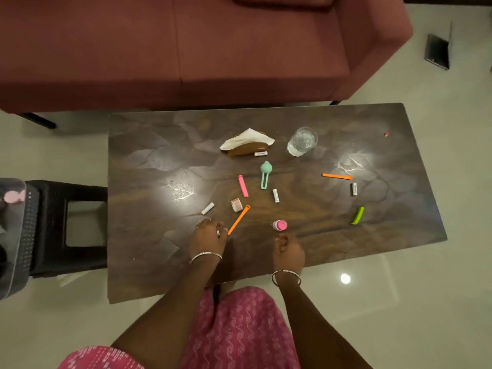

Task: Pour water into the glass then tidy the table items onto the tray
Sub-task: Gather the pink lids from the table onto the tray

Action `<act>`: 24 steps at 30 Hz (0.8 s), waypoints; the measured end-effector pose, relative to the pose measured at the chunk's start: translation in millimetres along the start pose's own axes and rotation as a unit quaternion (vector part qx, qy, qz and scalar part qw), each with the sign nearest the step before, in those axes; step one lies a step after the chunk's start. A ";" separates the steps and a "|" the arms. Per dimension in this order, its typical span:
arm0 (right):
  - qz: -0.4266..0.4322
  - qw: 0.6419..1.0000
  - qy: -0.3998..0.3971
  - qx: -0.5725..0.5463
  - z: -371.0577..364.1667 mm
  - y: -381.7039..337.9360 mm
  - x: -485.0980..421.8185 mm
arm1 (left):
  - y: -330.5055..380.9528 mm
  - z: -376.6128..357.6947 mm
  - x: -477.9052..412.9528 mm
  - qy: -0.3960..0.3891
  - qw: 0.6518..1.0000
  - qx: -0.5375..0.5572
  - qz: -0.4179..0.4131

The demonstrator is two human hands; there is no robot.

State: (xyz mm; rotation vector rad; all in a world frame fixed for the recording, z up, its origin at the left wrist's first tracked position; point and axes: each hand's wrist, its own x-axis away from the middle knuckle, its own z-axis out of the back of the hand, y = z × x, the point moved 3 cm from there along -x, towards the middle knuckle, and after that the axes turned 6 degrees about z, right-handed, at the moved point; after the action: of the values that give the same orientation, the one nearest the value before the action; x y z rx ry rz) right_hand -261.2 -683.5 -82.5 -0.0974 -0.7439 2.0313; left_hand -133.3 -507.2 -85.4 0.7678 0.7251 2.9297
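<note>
The table top (292,251) is showing dark wood grain under a smooth, glossy finish that is mirroring lamp glare. The glass (302,141) is presenting as clear and smooth. The napkin (247,137) is presenting as thin, creased white paper. The orange clip (238,220), pink clip (243,185) and green clip (357,216) are appearing as smooth coloured plastic. The sofa (186,49) is wearing matt woven cloth. The floor (426,288) is shining as polished tile. The left-wrist bangle (206,256) is glinting as bright metal.

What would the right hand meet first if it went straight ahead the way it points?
Most likely the small pink-capped bottle, which lies just beyond the right hand. The hand's height is unclear from this single view.
</note>
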 end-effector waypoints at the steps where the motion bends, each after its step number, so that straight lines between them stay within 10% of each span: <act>1: -0.008 1.000 -0.002 -0.004 -0.6 4.6 -5.8 | 4.4 -4.5 -7.7 -0.015 1.000 -0.022 -0.002; 12: -0.062 0.986 -0.147 0.047 -47.9 34.9 -82.1 | 43.7 -59.8 -92.4 -0.051 0.972 -0.218 -0.078; 24: -0.052 0.992 -0.101 0.055 -69.9 8.6 -83.9 | 29.5 -55.4 -110.8 -0.044 0.977 -0.181 -0.103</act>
State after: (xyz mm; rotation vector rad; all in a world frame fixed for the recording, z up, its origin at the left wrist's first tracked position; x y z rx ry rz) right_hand -196.4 -721.4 -162.3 0.2086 -0.7440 1.9963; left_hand -59.3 -573.0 -165.6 0.7298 0.2340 2.7031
